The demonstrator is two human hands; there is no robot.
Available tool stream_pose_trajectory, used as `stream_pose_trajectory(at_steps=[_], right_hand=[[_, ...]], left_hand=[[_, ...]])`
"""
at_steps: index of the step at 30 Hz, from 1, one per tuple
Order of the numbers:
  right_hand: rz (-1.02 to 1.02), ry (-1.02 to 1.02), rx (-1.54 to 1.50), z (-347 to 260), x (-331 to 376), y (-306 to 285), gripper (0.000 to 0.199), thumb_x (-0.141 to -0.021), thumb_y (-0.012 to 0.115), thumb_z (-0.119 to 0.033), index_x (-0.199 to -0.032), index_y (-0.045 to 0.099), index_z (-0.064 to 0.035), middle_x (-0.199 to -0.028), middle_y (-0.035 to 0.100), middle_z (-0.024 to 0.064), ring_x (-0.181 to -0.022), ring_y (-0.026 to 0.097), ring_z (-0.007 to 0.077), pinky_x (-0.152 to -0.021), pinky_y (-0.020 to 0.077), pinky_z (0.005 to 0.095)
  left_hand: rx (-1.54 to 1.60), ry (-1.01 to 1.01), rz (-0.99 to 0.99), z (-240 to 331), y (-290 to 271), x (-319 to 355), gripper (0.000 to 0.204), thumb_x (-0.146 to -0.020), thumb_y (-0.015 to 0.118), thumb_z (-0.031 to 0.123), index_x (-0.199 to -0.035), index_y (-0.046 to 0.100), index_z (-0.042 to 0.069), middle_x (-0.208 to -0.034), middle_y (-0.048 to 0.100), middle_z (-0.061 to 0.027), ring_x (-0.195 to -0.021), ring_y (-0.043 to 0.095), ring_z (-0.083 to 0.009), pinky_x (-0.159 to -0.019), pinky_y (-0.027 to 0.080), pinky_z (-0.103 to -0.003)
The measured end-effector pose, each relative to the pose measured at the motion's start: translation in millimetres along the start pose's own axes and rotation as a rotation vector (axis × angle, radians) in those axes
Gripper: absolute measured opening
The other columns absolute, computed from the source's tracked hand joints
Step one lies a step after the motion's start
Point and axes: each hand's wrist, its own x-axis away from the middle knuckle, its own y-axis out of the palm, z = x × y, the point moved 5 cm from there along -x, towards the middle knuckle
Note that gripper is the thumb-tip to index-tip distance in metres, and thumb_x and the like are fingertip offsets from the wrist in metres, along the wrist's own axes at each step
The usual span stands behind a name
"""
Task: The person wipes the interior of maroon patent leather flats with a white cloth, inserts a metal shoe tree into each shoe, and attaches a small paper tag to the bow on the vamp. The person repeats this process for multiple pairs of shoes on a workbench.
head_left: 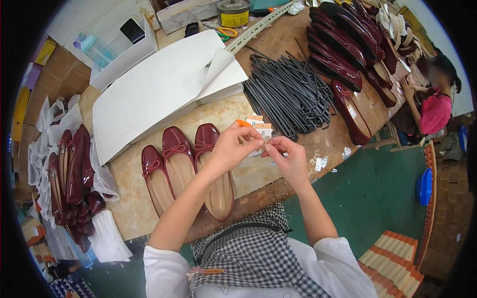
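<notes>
My left hand (233,148) and my right hand (289,158) meet above the front edge of the table, fingertips pinched together. Whatever lies between them is too small to make out. Just behind my fingers are small white and orange tags (263,130), and an orange thing (242,123) shows partly past my left hand. Under my left forearm, dark red ballet flats with bows (177,140) stand side by side, toes pointing away from me; the forearm covers part of them. A pile of thin black rods (288,92) lies beyond my right hand.
A stack of white paper sheets (149,94) covers the left back. Dark red shoes are heaped at back right (343,39) and in plastic at far left (69,174). Scraps of silvery paper (321,163) lie on the front edge. A co-worker in pink (435,114) sits at right.
</notes>
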Motion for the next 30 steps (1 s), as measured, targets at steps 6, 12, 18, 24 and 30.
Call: stream_pose_trajectory(at_steps=[6, 12, 18, 24, 30], right_hand=[[0.174, -0.505, 0.350, -54, 7, -1, 0.021, -0.088, 0.064, -0.004, -0.108, 0.067, 0.0027, -0.117, 0.063, 0.0153, -0.109, 0.062, 0.0209, -0.087, 0.0503, 0.0304], [-0.311, -0.320, 0.116, -59, 9, 39, 0.018, -0.083, 0.068, -0.003, -0.101, 0.069, -0.0004, -0.101, 0.068, 0.0100, -0.090, 0.066, 0.0218, -0.081, 0.0516, 0.0313], [-0.447, -0.420, 0.422, -50, -1, 79, 0.012, -0.087, 0.064, -0.008, -0.098, 0.067, -0.0020, -0.087, 0.071, 0.0119, -0.081, 0.069, 0.0257, -0.074, 0.0531, 0.0318], [-0.515, -0.650, 0.801, -12, -16, 134, 0.011, -0.085, 0.061, -0.012, -0.093, 0.066, -0.0061, -0.079, 0.068, 0.0106, -0.073, 0.067, 0.0291, -0.062, 0.0532, 0.0389], [-0.501, -0.766, 0.972, -9, -9, 146, 0.014, -0.078, 0.060, -0.013, -0.090, 0.068, -0.0106, -0.082, 0.064, 0.0044, -0.072, 0.067, 0.0239, -0.058, 0.0532, 0.0352]], left_hand=[[-0.589, 0.492, 0.132, 64, -20, 28, 0.014, -0.073, 0.076, 0.018, -0.084, 0.070, 0.011, -0.081, 0.051, -0.0065, -0.079, 0.052, -0.0241, -0.068, 0.043, -0.034], [-0.405, 0.319, 0.173, 71, -61, 61, 0.014, -0.073, 0.077, 0.017, -0.085, 0.070, 0.013, -0.077, 0.048, -0.0058, -0.077, 0.052, -0.0236, -0.063, 0.042, -0.035], [-0.710, 0.057, 0.155, 17, -84, 109, 0.014, -0.072, 0.076, 0.018, -0.084, 0.075, 0.011, -0.076, 0.052, -0.0087, -0.076, 0.055, -0.0260, -0.065, 0.045, -0.036], [-0.889, -0.071, 0.273, -4, -73, 143, 0.015, -0.069, 0.077, 0.023, -0.082, 0.077, 0.016, -0.078, 0.050, -0.0069, -0.082, 0.054, -0.0246, -0.069, 0.045, -0.037], [-0.869, -0.068, 0.346, -11, -73, 152, 0.015, -0.069, 0.077, 0.022, -0.084, 0.078, 0.017, -0.075, 0.046, -0.0066, -0.078, 0.053, -0.0239, -0.066, 0.044, -0.037]])
